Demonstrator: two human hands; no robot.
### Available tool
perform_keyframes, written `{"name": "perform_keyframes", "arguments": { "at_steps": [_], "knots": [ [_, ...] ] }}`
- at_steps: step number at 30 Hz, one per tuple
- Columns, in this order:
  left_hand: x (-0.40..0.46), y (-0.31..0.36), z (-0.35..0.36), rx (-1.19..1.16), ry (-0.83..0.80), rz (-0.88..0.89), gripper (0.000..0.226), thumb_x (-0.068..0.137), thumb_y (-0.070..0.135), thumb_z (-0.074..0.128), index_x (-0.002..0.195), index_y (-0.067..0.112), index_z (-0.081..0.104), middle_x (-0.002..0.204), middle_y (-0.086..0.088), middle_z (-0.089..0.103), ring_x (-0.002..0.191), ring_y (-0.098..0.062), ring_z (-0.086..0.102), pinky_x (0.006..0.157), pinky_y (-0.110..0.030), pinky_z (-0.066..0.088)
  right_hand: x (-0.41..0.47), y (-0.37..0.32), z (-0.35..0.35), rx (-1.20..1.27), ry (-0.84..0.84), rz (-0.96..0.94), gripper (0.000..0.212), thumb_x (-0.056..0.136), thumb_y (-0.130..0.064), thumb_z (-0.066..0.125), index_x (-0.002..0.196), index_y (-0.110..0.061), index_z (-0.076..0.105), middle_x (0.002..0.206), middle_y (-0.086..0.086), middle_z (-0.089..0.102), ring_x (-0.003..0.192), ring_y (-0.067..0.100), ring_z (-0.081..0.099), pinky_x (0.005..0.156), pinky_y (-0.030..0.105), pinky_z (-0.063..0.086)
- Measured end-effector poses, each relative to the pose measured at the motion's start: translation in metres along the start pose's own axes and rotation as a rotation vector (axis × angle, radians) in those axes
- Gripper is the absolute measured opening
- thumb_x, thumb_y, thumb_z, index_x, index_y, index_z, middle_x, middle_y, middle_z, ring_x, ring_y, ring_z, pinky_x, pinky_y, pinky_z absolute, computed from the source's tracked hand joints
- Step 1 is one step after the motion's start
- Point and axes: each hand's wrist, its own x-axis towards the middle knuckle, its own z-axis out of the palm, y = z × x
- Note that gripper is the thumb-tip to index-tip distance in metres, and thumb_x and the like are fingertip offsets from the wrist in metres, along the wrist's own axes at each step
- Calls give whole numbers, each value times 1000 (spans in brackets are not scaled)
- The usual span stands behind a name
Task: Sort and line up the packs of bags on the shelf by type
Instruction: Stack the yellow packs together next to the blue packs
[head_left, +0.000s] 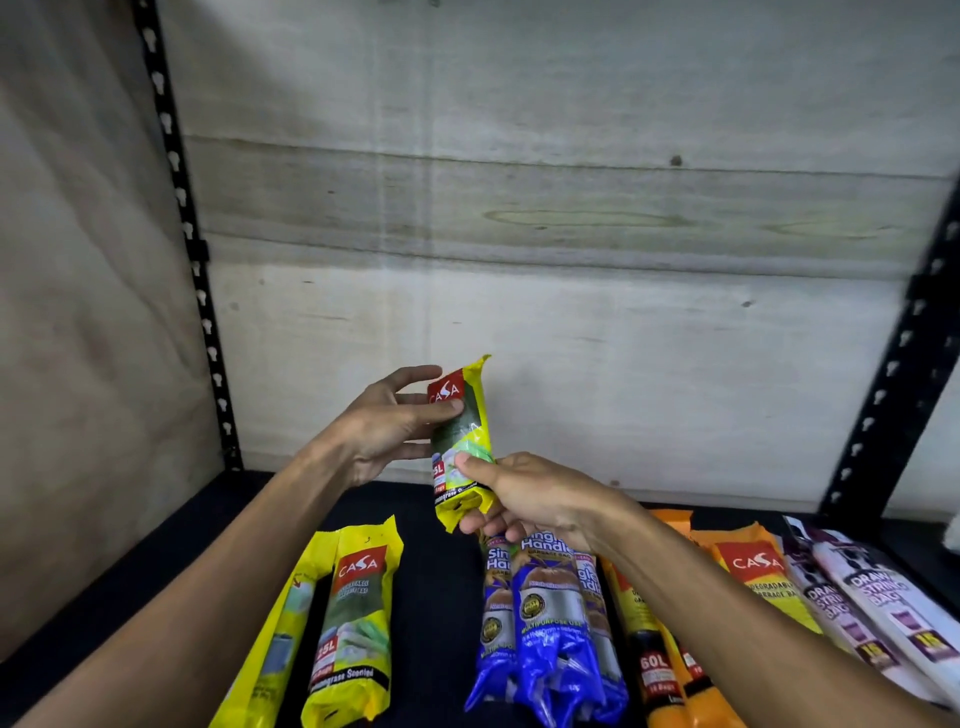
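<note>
Yellow packs (353, 623) on the shelf (436, 582), 1 lifted.
Left hand (384, 426) pinches the raised pack (462, 441) top; right hand (524, 499) grips its bottom.

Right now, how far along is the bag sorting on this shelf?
Mostly grouped: yellow packs at left, blue packs, orange packs and white packs to the right. In hand: left hand and right hand hold one yellow pack. Left: adding it to the yellows.
</note>
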Motion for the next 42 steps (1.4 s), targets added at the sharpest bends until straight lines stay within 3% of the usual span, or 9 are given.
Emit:
{"name": "perform_keyframes", "arguments": {
  "at_steps": [7,10,14,17,21,31,35,39,42],
  "knots": [
    [1,-28,-6,18,-52,-89,42,84,11,73,122,24,63,112,-10,71,88,-23,72,73,-42,60,4,7,10,-231,5,9,52,95,-63,41,102,-22,71,93,-2,76,81,13,61,76,32,51],
    [2,-41,-8,38,-35,-153,42,83,10,74,122,20,62,103,-10,73,78,-20,73,64,-37,60,4,7,12,-314,39,-8,45,93,-59,50,106,-23,72,99,-1,74,94,18,67,88,39,54],
    [4,-59,-9,222,-17,-234,45,83,14,76,124,21,61,103,-9,73,76,-21,71,51,-27,54,2,1,13,-646,53,-52,44,93,-53,54,111,-15,68,105,7,70,98,26,65,79,35,48],
    [4,-69,-6,345,-46,-305,46,82,14,76,125,21,59,108,-12,70,83,-24,71,51,-28,56,4,2,18,-860,56,-50,54,91,-59,53,116,-13,67,114,7,67,110,27,56,83,32,37],
    [5,-80,-2,466,-100,-379,50,80,16,78,125,23,58,110,-12,66,91,-29,72,70,-41,62,5,8,26,-1011,-27,39,57,88,-65,53,118,-20,69,122,5,62,131,32,29,105,49,23],
    [2,-68,-9,645,-249,-468,61,79,20,79,134,24,53,120,-7,60,102,-27,68,86,-40,59,2,16,29,-1093,-73,-2,58,84,-68,56,124,-27,66,130,6,55,128,29,21,97,49,19],
    [-15,-61,-22,676,-157,-297,55,85,18,73,137,21,53,131,-6,56,108,-20,64,87,-33,58,4,17,31,-1072,-55,10,71,80,-73,56,130,-23,60,133,7,53,130,29,21,101,50,18],
    [-58,-58,-42,1005,-59,-70,54,85,44,69,135,33,52,135,8,56,117,-7,55,94,-24,48,5,15,32,-1062,-46,-28,88,76,-76,57,145,-23,41,145,5,44,135,30,22,104,49,19],
    [-91,-65,-59,1207,-97,-159,74,76,70,61,141,40,42,147,12,42,135,-10,36,105,-30,37,6,15,32,-1020,-69,-49,93,76,-74,60,151,-28,29,151,2,40,141,29,18,107,49,16]
  ]
}}
